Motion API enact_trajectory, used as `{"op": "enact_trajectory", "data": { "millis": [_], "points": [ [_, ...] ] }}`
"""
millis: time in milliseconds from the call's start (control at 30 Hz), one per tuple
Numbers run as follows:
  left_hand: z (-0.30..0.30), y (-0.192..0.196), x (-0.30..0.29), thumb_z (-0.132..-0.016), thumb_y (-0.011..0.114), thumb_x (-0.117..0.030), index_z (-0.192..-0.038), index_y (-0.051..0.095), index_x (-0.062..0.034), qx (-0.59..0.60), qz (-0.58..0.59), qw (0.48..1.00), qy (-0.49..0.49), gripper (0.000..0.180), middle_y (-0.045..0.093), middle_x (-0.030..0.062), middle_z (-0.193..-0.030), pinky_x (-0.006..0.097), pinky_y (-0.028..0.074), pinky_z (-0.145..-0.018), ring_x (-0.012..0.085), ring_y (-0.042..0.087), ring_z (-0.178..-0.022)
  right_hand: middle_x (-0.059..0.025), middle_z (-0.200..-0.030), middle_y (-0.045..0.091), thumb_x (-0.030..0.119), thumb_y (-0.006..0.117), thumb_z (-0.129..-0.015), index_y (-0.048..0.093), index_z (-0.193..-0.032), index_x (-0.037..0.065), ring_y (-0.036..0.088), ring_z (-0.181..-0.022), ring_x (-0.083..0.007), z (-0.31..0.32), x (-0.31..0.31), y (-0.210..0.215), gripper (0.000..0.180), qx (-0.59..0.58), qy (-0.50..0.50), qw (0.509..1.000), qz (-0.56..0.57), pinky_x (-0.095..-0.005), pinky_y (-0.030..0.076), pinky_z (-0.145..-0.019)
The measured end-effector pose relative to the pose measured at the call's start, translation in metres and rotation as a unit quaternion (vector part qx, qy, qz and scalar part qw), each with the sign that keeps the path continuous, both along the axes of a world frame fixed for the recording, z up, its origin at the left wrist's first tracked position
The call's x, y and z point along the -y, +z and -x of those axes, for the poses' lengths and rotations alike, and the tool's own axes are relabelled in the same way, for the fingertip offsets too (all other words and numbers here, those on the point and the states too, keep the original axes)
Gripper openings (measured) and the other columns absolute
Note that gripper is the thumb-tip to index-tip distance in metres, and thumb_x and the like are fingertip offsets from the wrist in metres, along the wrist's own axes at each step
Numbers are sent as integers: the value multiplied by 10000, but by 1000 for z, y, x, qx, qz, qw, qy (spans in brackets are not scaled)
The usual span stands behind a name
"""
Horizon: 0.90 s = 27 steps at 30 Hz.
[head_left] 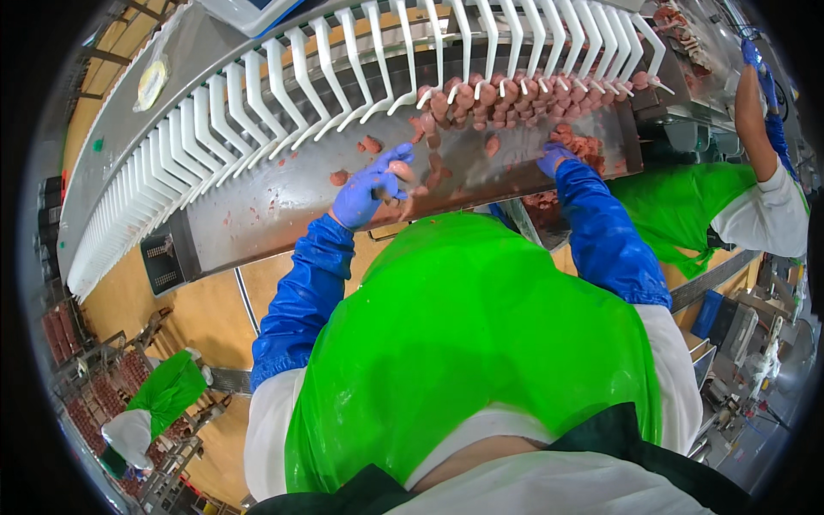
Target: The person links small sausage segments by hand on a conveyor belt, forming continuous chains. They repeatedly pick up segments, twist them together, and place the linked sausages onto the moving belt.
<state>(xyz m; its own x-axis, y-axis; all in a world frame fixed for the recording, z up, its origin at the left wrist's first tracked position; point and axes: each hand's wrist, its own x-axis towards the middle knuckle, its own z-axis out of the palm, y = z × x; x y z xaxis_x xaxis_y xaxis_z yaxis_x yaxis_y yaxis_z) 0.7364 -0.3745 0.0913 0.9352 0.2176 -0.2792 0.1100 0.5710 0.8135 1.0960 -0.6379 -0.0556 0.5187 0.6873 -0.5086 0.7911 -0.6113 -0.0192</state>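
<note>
My left hand (371,189), in a blue glove, is closed around a pink piece of raw meat (402,172) above the steel trough (275,206). At the right end of the trough my right hand (553,158), also gloved in blue, rests on a pile of meat pieces (588,146); its fingers are mostly hidden. More pink pieces (481,103) lie in a row under the white plastic fingers (343,77) of the conveyor. Both forearms wear blue sleeves over a bright green apron (463,343).
A co-worker in a green apron (687,206) stands at the right with a blue-gloved arm (755,94) raised to the machine. Another person in green (163,395) is at the lower left near racks of meat (94,395). Loose scraps (340,178) dot the trough.
</note>
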Motion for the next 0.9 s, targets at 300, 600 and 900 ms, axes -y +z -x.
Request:
{"op": "enact_trajectory", "data": {
  "millis": [300,600,900],
  "points": [
    [-26,7,-19,-1019,435,-302,-1186,620,-45,-64,-57,987,-139,358,661,69,-994,293,497,-668,153,590,-741,-126,-1167,654,194,526,-976,612,-1251,91,620,-1059,-250,96,-105,82,306,-274,8,829,-487,-330,461,-949],
    [-72,104,-30,-883,516,-360,-1012,677,-135,-184,-447,862,-155,306,639,85,-758,360,497,-511,208,622,-615,-121,-1337,513,450,472,-1003,317,-1481,8,499,-1217,-227,84,-179,87,669,-548,-69,732,-398,-343,410,-1023],
    [-90,69,-30,-779,687,-460,-1221,601,-166,-162,-634,733,-188,538,671,119,-1117,431,493,-858,312,653,-990,-131,-1329,508,399,453,-991,347,-1463,10,475,-1240,-250,57,-151,116,620,-524,-24,806,-274,-382,383,-1047]
  ]
}}
